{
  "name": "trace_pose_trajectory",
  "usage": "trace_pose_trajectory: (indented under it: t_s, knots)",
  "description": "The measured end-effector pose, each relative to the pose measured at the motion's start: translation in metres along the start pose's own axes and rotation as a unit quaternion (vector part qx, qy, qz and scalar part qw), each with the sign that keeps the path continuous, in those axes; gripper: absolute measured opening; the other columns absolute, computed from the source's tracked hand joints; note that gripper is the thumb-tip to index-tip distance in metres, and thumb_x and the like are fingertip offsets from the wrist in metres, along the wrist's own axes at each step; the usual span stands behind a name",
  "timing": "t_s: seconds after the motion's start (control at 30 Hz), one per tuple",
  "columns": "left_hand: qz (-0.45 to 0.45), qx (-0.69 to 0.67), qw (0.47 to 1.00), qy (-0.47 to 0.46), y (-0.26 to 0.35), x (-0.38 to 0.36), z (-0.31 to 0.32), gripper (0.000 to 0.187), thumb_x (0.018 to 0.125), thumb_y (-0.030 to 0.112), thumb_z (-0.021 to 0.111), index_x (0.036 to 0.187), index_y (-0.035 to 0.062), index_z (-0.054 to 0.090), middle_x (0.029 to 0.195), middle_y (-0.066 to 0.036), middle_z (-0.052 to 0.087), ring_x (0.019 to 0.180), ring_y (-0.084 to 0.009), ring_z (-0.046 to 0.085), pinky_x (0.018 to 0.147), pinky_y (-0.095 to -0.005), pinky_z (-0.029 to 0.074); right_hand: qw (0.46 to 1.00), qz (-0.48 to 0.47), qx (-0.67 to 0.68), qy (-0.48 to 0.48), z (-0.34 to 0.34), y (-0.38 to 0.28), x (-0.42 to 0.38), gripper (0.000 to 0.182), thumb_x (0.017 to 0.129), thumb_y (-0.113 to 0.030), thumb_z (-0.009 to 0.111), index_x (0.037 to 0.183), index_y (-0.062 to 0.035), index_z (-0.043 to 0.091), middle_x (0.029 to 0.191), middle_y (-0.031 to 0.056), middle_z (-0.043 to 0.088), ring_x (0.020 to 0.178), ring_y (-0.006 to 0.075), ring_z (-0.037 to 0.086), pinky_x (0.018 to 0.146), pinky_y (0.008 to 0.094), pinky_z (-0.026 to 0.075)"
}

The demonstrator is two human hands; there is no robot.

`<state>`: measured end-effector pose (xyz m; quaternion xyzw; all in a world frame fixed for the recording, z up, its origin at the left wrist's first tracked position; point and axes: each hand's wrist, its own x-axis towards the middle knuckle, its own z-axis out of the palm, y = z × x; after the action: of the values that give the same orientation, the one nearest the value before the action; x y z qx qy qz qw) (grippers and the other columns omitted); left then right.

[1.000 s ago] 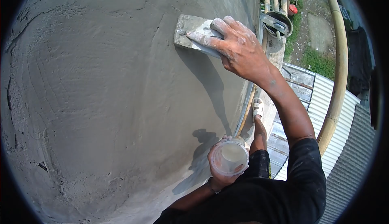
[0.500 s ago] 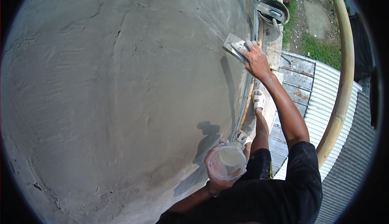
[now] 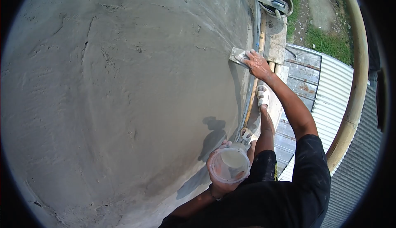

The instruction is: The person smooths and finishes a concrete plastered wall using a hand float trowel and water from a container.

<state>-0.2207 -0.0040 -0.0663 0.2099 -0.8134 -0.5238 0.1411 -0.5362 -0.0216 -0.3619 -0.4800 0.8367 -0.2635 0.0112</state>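
A grey plastered wall [image 3: 144,83] fills the left and middle of the view. My right hand [image 3: 258,65], spotted with plaster, is closed round a flat float [image 3: 239,57], whose face lies against the wall near its right edge. Low in the view, my left hand [image 3: 222,185] holds a clear round plastic tub [image 3: 229,174] by its side and underside. Pale, milky matter [image 3: 233,159] shows inside the tub. A shadow of my head and arm falls on the wall beside the tub.
Planks [image 3: 275,38] and bamboo poles run along the wall, with my sandalled feet on them. A bucket [image 3: 289,11] with a trowel [image 3: 272,2] stands at the top. A curved bamboo pole [image 3: 352,104] crosses the right side, above corrugated roofing [image 3: 336,92].
My right hand has moved slightly down with the float, which now lies flatter on the wall. The view has shifted a little; my left hand still holds the tub.
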Motion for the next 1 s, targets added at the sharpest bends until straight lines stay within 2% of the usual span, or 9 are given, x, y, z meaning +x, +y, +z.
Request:
trace_pose_trajectory:
  t_s: [0.13,0.27,0.33,0.4,0.63,0.73,0.87,0.93,1.0]
  knots:
    - [-0.005,0.000,1.000,-0.008,-0.003,0.000,0.000,0.097,0.072,0.020,0.085,0.140,-0.0002,0.019,0.139,-0.028,0.039,0.131,-0.0398,0.044,0.115,-0.0524,0.028,0.990,0.072,0.052,0.111,-0.105,-0.025,0.049,0.049,0.078,-0.004,0.062,0.125,-0.0162,0.061,0.133,0.0173,0.052,0.127,0.0399,0.048,0.106,0.0430,0.043]
    - [0.002,-0.004,1.000,-0.013,-0.001,0.006,0.000,0.097,0.072,0.021,0.085,0.140,0.0000,0.019,0.139,-0.028,0.039,0.133,-0.0398,0.042,0.115,-0.0530,0.027,0.972,-0.088,0.077,0.202,-0.216,-0.101,0.095,0.056,0.076,-0.002,0.063,0.129,-0.0194,0.059,0.129,0.0178,0.052,0.122,0.0404,0.050,0.105,0.0446,0.043]
    - [-0.001,-0.011,1.000,-0.010,-0.002,0.006,-0.001,0.097,0.072,0.021,0.085,0.140,0.0000,0.019,0.139,-0.028,0.038,0.134,-0.0399,0.041,0.115,-0.0532,0.027,0.965,-0.135,0.089,0.207,-0.210,-0.107,0.093,0.062,0.074,0.000,0.063,0.132,-0.0215,0.058,0.130,0.0195,0.050,0.122,0.0430,0.049,0.107,0.0471,0.041]
    - [0.004,0.005,1.000,-0.010,-0.003,0.009,-0.001,0.098,0.072,0.022,0.085,0.140,-0.0001,0.018,0.139,-0.029,0.039,0.134,-0.0403,0.041,0.115,-0.0531,0.026,0.976,-0.098,0.049,0.190,-0.170,-0.095,0.079,0.057,0.076,-0.004,0.067,0.130,-0.0217,0.059,0.123,0.0146,0.054,0.116,0.0362,0.052,0.101,0.0435,0.046]
    - [-0.005,0.022,1.000,-0.005,-0.010,0.003,0.004,0.099,0.071,0.021,0.086,0.140,-0.0005,0.018,0.140,-0.030,0.038,0.135,-0.0407,0.041,0.115,-0.0533,0.026,0.997,0.020,0.020,-0.070,-0.019,0.001,0.014,0.050,0.082,-0.008,0.060,0.131,-0.0173,0.059,0.141,0.0202,0.048,0.134,0.0399,0.044,0.111,0.0452,0.038]
    - [0.007,0.006,1.000,-0.016,-0.003,0.006,0.001,0.100,0.070,0.020,0.087,0.141,-0.0003,0.018,0.141,-0.030,0.037,0.134,-0.0404,0.041,0.115,-0.0534,0.027,0.994,0.088,0.041,0.046,-0.039,-0.006,0.024,0.046,0.082,-0.006,0.058,0.127,-0.0138,0.061,0.137,0.0214,0.050,0.129,0.0394,0.047,0.109,0.0452,0.040]
    - [0.009,-0.013,1.000,-0.010,-0.004,0.005,0.001,0.100,0.070,0.020,0.086,0.141,-0.0001,0.018,0.141,-0.030,0.037,0.135,-0.0409,0.041,0.115,-0.0535,0.027,0.978,0.078,0.123,0.147,-0.161,-0.063,0.060,0.044,0.081,-0.006,0.058,0.124,-0.0128,0.063,0.132,0.0215,0.050,0.123,0.0392,0.049,0.106,0.0451,0.042]
    - [0.007,-0.019,1.000,-0.008,-0.002,0.002,0.002,0.100,0.070,0.020,0.086,0.141,-0.0001,0.018,0.142,-0.030,0.037,0.135,-0.0411,0.040,0.115,-0.0538,0.026,0.969,-0.037,0.133,0.205,-0.200,-0.091,0.074,0.044,0.080,-0.005,0.057,0.123,-0.0127,0.064,0.128,0.0209,0.050,0.117,0.0381,0.051,0.102,0.0446,0.044]
    - [0.007,-0.019,1.000,0.003,0.000,0.004,0.003,0.099,0.071,0.021,0.086,0.140,0.0000,0.019,0.142,-0.030,0.037,0.136,-0.0413,0.039,0.115,-0.0537,0.026,0.972,-0.046,0.127,0.190,-0.198,-0.098,0.089,0.044,0.080,-0.005,0.058,0.123,-0.0130,0.064,0.128,0.0207,0.051,0.117,0.0376,0.051,0.101,0.0441,0.044]
